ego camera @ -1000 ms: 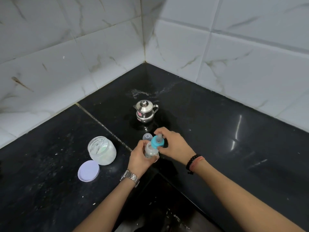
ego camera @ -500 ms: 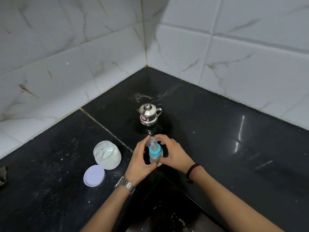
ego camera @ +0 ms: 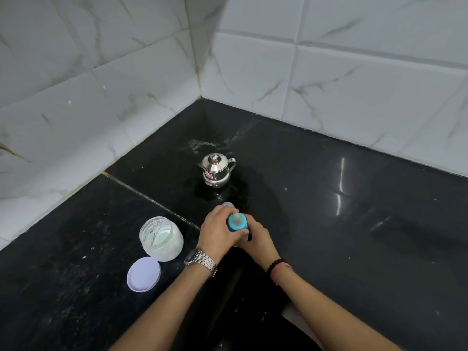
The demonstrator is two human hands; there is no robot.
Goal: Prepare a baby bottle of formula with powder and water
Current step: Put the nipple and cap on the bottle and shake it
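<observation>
I am holding the baby bottle [ego camera: 238, 230] upright between both hands, just above the black table [ego camera: 354, 224], in front of the steel kettle [ego camera: 216, 171]. My left hand [ego camera: 216, 233] is wrapping the body while my right hand [ego camera: 260, 240] is gripping from the other side, below the blue nipple collar [ego camera: 237, 223]. If the collar is sitting cross-threaded, shaking could leak formula. The open powder jar [ego camera: 161, 239] and its lid [ego camera: 143, 274] are sitting to my left, close enough to be knocked by my elbow.
</observation>
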